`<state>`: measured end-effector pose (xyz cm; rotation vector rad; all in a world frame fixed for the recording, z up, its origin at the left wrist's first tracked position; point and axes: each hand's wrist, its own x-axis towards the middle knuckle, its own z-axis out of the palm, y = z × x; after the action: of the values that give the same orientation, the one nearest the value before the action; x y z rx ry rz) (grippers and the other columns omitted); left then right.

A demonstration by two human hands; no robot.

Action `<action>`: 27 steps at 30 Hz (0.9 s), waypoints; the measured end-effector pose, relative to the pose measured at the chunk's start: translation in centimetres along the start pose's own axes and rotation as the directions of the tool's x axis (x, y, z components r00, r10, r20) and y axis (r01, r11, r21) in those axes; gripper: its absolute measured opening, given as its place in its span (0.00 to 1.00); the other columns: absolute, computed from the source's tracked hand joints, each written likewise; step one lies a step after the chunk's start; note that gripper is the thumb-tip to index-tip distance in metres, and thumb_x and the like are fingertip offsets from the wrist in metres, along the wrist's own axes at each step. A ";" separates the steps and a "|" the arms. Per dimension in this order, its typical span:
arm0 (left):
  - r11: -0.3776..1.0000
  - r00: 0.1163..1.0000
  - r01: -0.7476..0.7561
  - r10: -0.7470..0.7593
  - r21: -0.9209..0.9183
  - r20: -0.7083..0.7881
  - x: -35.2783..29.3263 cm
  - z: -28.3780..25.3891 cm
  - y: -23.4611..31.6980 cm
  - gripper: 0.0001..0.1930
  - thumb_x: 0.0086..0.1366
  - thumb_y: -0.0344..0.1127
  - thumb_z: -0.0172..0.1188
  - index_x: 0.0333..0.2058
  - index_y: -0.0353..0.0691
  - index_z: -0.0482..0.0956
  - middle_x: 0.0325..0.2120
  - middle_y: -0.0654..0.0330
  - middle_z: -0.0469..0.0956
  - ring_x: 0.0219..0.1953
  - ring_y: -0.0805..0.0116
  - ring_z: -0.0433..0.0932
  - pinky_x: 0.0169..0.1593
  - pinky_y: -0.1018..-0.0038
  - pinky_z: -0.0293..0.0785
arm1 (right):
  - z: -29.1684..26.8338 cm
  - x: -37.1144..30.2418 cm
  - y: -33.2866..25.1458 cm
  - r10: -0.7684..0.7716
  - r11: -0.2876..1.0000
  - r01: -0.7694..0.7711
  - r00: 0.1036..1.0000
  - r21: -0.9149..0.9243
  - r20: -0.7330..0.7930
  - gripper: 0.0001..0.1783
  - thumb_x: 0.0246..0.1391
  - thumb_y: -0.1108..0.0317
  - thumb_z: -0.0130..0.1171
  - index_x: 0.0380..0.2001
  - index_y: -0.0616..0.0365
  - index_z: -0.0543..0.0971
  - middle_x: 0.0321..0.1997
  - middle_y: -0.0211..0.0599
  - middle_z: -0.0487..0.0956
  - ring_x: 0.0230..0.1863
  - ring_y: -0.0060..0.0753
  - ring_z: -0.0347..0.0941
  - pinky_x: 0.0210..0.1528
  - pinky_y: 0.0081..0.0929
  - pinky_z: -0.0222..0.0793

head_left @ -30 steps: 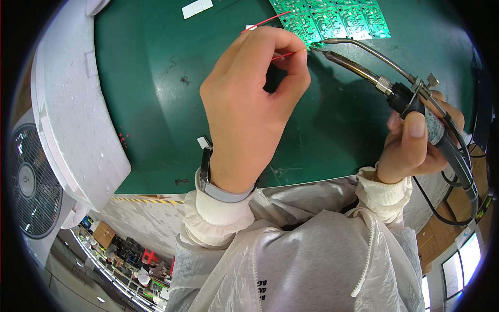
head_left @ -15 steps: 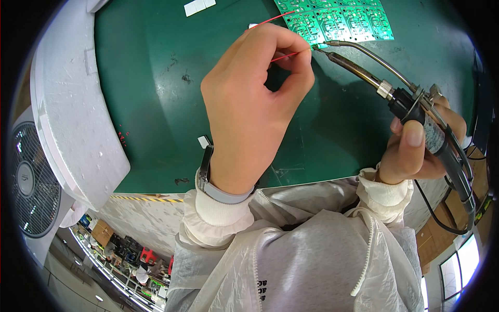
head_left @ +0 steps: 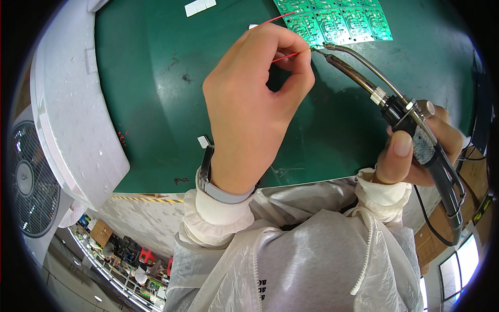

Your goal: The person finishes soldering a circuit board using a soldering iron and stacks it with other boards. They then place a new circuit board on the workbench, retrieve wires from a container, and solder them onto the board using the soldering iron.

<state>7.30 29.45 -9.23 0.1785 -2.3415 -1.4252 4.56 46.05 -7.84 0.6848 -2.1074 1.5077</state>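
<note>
My left hand [head_left: 257,86] pinches a thin red wire [head_left: 285,57] between thumb and forefinger, its end at the near edge of a green circuit board panel [head_left: 332,25]. Another stretch of red wire [head_left: 278,18] runs from behind the knuckles to a board farther back. In my right hand [head_left: 416,148] is a soldering iron [head_left: 353,74] with a curved metal feed tube [head_left: 371,67] alongside. The iron's dark tip meets the wire end beside my left fingertips, with the tube's mouth close by. Fingers hide the wire's middle part.
The green work mat [head_left: 150,93] lies under everything. White foam [head_left: 78,114] stands along the left, with a fan [head_left: 34,177] beyond it. Small white blocks lie at the back [head_left: 200,7] and by my left wrist [head_left: 203,141]. A black cable [head_left: 429,221] hangs below the iron.
My right hand has tilted the soldering iron, its handle shifting left and down while the tip stays near the wire end. My left hand has hardly moved.
</note>
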 end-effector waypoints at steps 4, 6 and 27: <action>1.000 1.000 -0.016 0.016 -0.002 -0.010 0.1 -0.2 0.0 0.05 0.49 0.22 0.58 0.26 0.35 0.73 0.18 0.67 0.72 0.21 0.84 0.67 0.27 0.88 0.63 | -0.7 -0.1 0.7 -0.092 0.995 0.091 0.995 -0.045 -0.036 0.20 0.39 0.61 0.57 0.30 0.64 0.65 0.15 0.40 0.69 0.13 0.25 0.66 0.16 0.14 0.62; 1.000 1.000 -0.015 0.015 0.002 -0.006 0.0 -0.1 0.0 0.04 0.49 0.22 0.58 0.26 0.35 0.72 0.18 0.67 0.72 0.21 0.84 0.67 0.27 0.88 0.63 | -1.7 -0.3 0.5 -0.040 0.999 0.040 0.999 0.023 -0.006 0.21 0.37 0.64 0.60 0.31 0.64 0.65 0.19 0.44 0.70 0.15 0.25 0.66 0.20 0.17 0.63; 0.998 1.000 -0.008 0.007 0.058 0.017 -2.0 -0.5 0.5 0.06 0.47 0.23 0.58 0.25 0.38 0.72 0.20 0.68 0.73 0.23 0.81 0.69 0.30 0.85 0.62 | -0.3 -1.1 0.2 0.117 0.978 -0.099 0.989 0.183 -0.095 0.23 0.37 0.59 0.63 0.24 0.65 0.63 0.16 0.38 0.68 0.18 0.27 0.64 0.23 0.20 0.62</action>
<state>9.42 29.88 -9.08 0.1741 -2.3957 -1.3615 5.29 46.54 -8.60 0.5460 -1.9764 1.7676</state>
